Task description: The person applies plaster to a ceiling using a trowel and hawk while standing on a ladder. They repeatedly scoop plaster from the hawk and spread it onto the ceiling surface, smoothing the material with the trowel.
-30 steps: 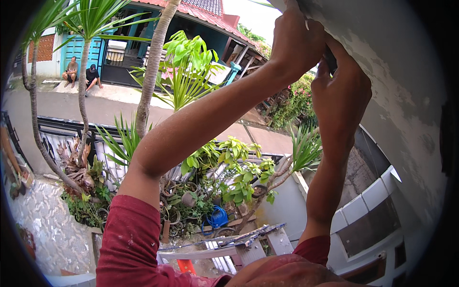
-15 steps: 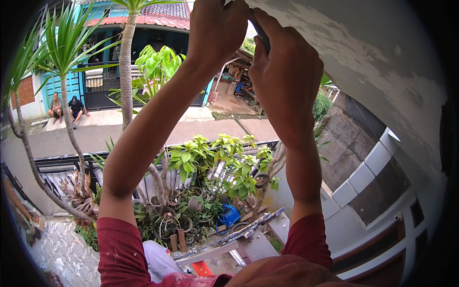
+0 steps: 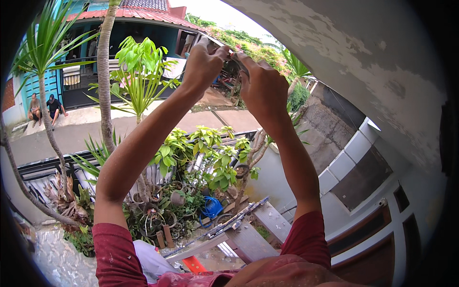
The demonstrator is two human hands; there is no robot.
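Observation:
Both my arms reach up and forward in dark red sleeves. My right hand [image 3: 265, 93] is closed around a thin, dark grey, flat-looking tool [image 3: 240, 63], whose kind I cannot make out. Just left of it, my left hand [image 3: 203, 69] has its fingers curled together near the tool's far end; what they hold is hidden. A whitish bit shows at its fingertips. To the right of my hands slopes a grey overhead surface [image 3: 349, 57] with patchy, peeling white paint.
Below are planks [image 3: 253, 241] of a paint-spotted platform, a blue coiled hose [image 3: 211, 208], potted plants and leafy shrubs [image 3: 191, 148]. Slender trunks [image 3: 104, 76] rise at the left. Two people [image 3: 53, 109] sit across the street. A white-framed wall [image 3: 358, 143] stands at the right.
Both hands have come down in the picture, away from the upper edge, and sit farther from the painted surface. The whole view has shifted, showing more sky and roof.

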